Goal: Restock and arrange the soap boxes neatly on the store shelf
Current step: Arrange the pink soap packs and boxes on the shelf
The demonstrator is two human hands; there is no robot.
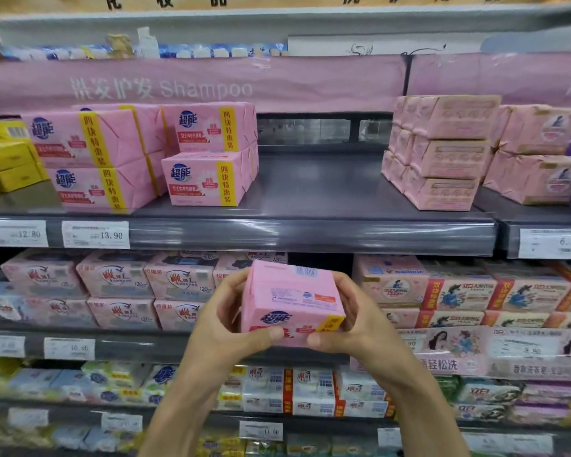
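Holding one pink paper-wrapped soap box between left hand and right hand, below the grey metal shelf (four matching packs already stacked); the middle gap remains unfilled.

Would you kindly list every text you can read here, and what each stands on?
"洗发护发 Shampoo": pink banner.
"超能": soap box gripped by left hand and right hand; also on the stacked pink packs.
"四块特惠装": yellow band on a stacked pack.
"12.80": left price tag.
"13.90": second price tag.
"6.90": right price tag.
Fine print on tags and box: too blurred.
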